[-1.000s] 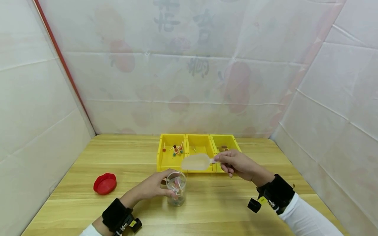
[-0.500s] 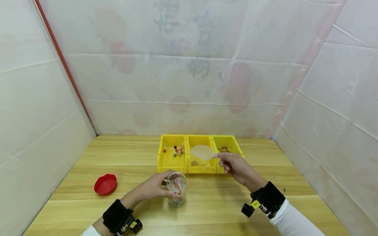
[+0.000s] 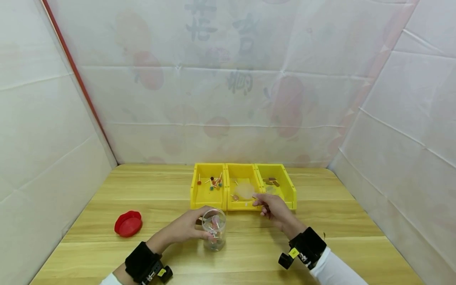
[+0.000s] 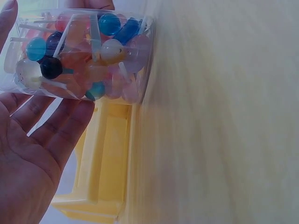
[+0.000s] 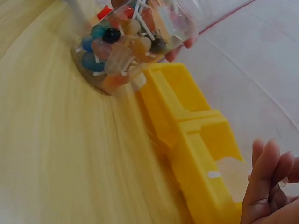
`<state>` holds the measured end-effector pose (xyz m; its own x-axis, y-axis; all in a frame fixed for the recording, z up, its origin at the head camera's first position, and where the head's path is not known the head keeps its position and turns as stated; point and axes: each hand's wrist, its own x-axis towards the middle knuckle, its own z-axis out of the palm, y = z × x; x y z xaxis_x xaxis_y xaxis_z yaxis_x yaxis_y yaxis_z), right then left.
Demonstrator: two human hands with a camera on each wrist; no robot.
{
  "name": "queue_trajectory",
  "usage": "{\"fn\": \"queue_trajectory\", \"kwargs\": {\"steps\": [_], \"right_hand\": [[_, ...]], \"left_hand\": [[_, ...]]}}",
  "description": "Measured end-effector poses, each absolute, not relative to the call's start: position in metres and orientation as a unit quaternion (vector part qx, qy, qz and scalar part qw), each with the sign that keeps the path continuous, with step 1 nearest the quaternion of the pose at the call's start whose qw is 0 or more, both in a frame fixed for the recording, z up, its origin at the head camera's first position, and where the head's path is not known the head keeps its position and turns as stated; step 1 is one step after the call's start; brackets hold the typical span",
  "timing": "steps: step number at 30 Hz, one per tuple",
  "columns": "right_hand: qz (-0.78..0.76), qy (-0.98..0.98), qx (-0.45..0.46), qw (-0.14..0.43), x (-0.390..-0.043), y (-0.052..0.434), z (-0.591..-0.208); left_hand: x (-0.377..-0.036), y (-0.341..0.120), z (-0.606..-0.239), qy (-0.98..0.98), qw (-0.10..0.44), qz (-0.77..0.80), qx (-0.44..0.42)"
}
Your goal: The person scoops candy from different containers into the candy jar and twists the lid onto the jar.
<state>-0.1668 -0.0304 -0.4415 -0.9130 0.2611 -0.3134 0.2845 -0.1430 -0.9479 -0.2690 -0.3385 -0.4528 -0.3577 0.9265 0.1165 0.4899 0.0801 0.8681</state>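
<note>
We held the jar [image 3: 213, 229] w/ left hand [image 3: 185, 227], still mostly full; right-hand [image 3: 272, 209] fingers pinched the scoop [image 3: 245, 190] over the middle bin [image 3: 242, 206].

Right hand [image 5: 268, 186] cut off by the right wrist view's corner, only fingertips showing, jar [image 4: 79, 51] top cropped by the left wrist view's upper edge, small pieces in the right bin [image 3: 276, 183] too tiny to identify, translucent scoop [image 3: 245, 190] faint against the middle bin [image 3: 242, 174], its handle hidden under fingers

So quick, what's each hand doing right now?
Left hand: holds the clear jar of lollipops on the table.
Right hand: pinches the handle of a translucent scoop lowered into the middle yellow bin.
</note>
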Motion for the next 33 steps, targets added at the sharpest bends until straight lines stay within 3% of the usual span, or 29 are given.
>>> {"fn": "queue_trajectory", "kwargs": {"steps": [8,18,23,33], "right_hand": [[-0.738,0.634,0.229,0.013,-0.166,-0.038,-0.454],[-0.701,0.687,0.164,0.092,-0.154,-0.031,-0.465],[-0.630,0.760,0.152,0.054,-0.148,-0.024,-0.456],[-0.423,0.898,0.118,-0.031,-0.142,-0.006,-0.424]], "left_hand": [[-0.268,-0.336,-0.455,0.693,0.248,0.446,0.510],[-0.267,-0.336,-0.453,0.697,0.241,0.432,0.518],[-0.271,-0.339,-0.449,0.698,0.231,0.423,0.529],[-0.289,-0.356,-0.438,0.735,0.135,0.409,0.524]]}}
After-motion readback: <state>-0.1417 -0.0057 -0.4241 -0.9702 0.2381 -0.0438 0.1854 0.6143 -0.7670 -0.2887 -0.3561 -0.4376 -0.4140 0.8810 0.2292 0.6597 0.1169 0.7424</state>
